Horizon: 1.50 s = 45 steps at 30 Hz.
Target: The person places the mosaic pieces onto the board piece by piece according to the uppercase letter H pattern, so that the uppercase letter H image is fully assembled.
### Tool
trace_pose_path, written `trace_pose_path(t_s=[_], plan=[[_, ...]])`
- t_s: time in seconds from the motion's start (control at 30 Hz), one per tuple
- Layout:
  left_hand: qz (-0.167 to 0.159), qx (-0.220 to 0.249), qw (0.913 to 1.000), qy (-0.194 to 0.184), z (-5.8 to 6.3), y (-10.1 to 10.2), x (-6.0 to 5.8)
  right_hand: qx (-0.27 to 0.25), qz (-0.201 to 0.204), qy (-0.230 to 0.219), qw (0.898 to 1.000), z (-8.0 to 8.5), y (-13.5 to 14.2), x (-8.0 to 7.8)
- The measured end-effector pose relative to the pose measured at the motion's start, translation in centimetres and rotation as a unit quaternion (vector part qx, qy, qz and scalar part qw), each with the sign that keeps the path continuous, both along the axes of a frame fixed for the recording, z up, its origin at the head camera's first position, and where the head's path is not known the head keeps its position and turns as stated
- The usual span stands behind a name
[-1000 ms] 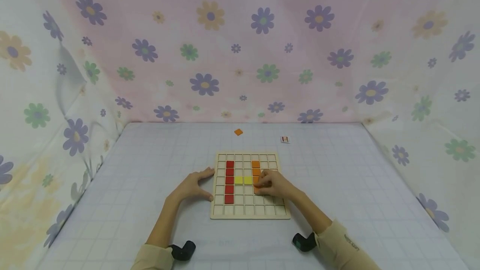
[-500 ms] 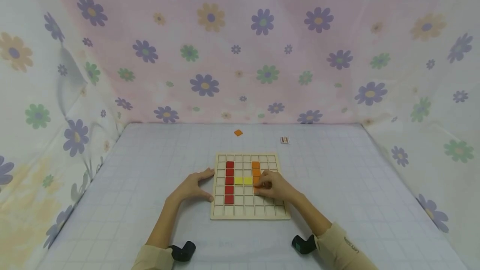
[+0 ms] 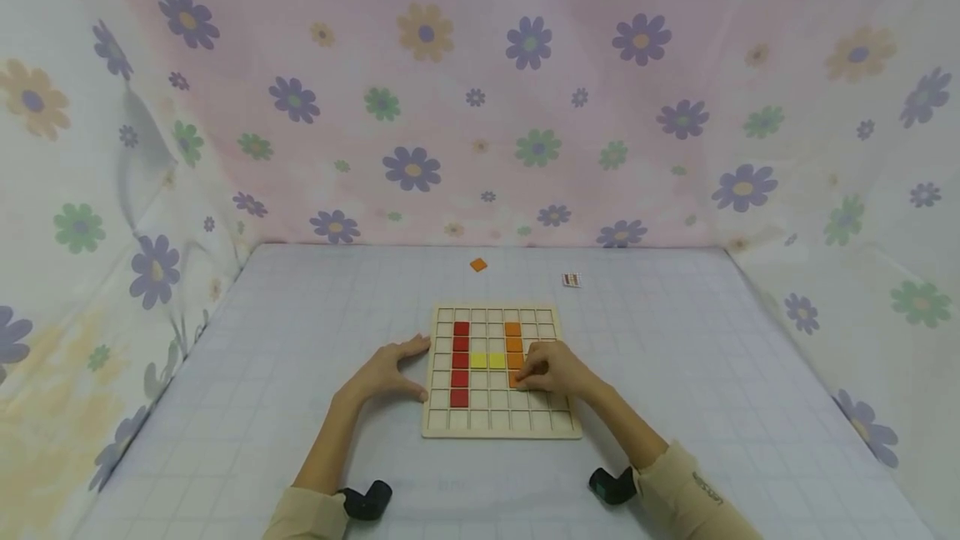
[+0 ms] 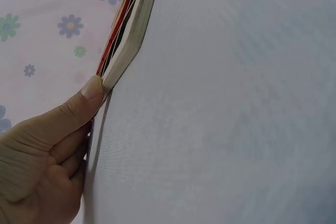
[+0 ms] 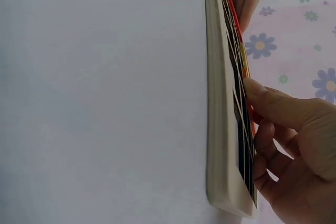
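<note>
A wooden grid board (image 3: 480, 425) lies on the table with square tiles in its cells. A column of red tiles (image 3: 459, 378) stands on the left, two yellow tiles (image 3: 488, 361) in the middle, and orange tiles (image 3: 513, 337) on the right. My right hand (image 3: 558, 369) reaches over the board's right side, thumb and curled fingers pinching the lowest orange tile (image 3: 514, 381) at its cell. With thumb and fingers spread apart, my left hand (image 3: 382, 373) touches the board's left edge. In the left wrist view, the thumb (image 4: 92, 88) rests at the board's corner.
One loose orange tile (image 3: 478, 265) lies behind the board, near the table's back edge. To its right is a small printed card (image 3: 572, 280). Flowered cloth (image 3: 480, 123) walls the table (image 3: 300, 298) at the back and both sides.
My right hand's fingers have shifted slightly on the lowest orange tile, and more of the orange column shows. The left hand stays at the board's edge.
</note>
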<state>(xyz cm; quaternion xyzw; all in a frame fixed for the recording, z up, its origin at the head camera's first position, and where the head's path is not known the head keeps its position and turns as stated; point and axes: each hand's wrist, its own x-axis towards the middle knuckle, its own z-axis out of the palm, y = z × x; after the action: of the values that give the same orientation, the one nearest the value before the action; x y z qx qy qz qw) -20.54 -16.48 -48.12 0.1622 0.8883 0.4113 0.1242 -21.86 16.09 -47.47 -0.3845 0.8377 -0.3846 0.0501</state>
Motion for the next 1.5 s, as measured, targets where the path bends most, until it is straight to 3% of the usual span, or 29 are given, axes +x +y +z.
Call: trace_pose_path(t_s=[0.2,0.27,0.47,0.6,0.73,0.9,1.0,1.2,1.27,1.33,1.43,1.5], plan=[[0.002,0.006,1.0000,0.004,0.1,0.0,0.0,0.012,0.003,-0.025,1.000,0.5,0.0,-0.2],[-0.001,0.009,1.0000,0.001,0.1,0.0,0.0,0.015,0.003,-0.015,1.000,0.7,-0.1,-0.8],[0.000,0.010,1.0000,0.000,0.0,0.0,0.0,-0.029,-0.045,0.035,0.998,1.5,-1.7,-4.2],[0.003,0.009,1.0000,0.001,-0.1,0.0,-0.1,-0.052,-0.083,0.030,0.995,1.5,-3.3,-7.2],[0.000,0.004,1.0000,0.004,-0.1,0.0,-0.1,-0.051,-0.112,-0.001,0.992,0.9,-4.6,-9.8],[-0.001,0.003,1.0000,0.003,0.0,0.1,0.0,-0.032,-0.138,-0.036,0.989,0.2,-6.0,-11.8],[0.003,0.000,1.0000,0.003,0.1,0.0,0.0,-0.009,-0.149,-0.019,0.989,0.0,-6.7,-12.8],[0.003,0.002,1.0000,0.000,0.2,-0.2,0.0,-0.028,-0.113,0.004,0.993,-1.5,-7.2,-14.8],[0.000,0.003,1.0000,0.001,0.1,-0.2,-0.1,-0.060,-0.088,0.015,0.994,-4.1,-6.9,-17.4],[-0.002,0.003,1.0000,0.002,0.1,-0.2,-0.1,-0.064,-0.079,-0.011,0.995,-5.1,-6.8,-18.6],[-0.003,0.002,1.0000,0.005,0.0,-0.2,-0.1,-0.048,-0.098,-0.068,0.992,-5.1,-7.3,-19.4],[-0.004,0.001,1.0000,0.007,0.0,-0.2,-0.1,0.002,-0.140,-0.120,0.983,-2.4,-8.1,-17.2]])
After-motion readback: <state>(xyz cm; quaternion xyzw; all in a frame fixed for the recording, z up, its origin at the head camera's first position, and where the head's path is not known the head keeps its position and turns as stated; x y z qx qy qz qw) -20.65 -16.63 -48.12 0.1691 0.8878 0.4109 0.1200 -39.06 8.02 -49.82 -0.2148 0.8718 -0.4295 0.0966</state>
